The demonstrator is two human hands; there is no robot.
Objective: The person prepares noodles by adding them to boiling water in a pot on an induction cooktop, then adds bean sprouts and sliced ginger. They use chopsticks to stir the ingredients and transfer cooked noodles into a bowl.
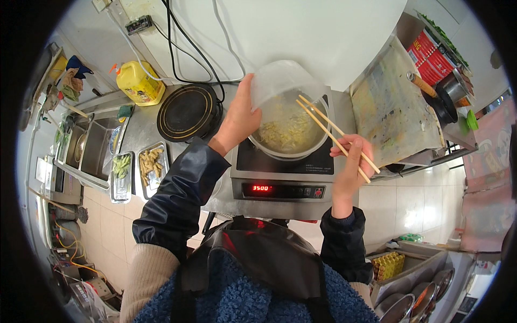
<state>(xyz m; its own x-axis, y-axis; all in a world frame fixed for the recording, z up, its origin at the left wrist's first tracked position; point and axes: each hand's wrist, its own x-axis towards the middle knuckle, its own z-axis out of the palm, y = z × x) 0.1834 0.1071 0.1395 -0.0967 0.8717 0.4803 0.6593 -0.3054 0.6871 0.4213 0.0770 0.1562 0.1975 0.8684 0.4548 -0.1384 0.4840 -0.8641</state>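
A metal pot (325, 141) stands on the black induction cooktop (258, 163), whose red display is lit. Pale yellowish pieces (284, 131) lie in cloudy liquid inside it. Over the pot's far left part, my left hand (239, 117) grips a translucent pale container or bag (282, 78), tilted with its opening towards the pot; its exact kind is unclear. My right hand (352, 161), slightly blurred, holds a pair of long wooden chopsticks (329, 129) at the pot's right side, their tips over the pot near the translucent thing's edge.
Left of the cooktop are a round black hot plate (188, 112), a yellow jug (139, 82), a metal tray of brown pieces (153, 165), a tray of green pieces (122, 173) and a sink (99, 145). A stained panel (394, 105) and a wooden-handled pan (440, 105) stand right.
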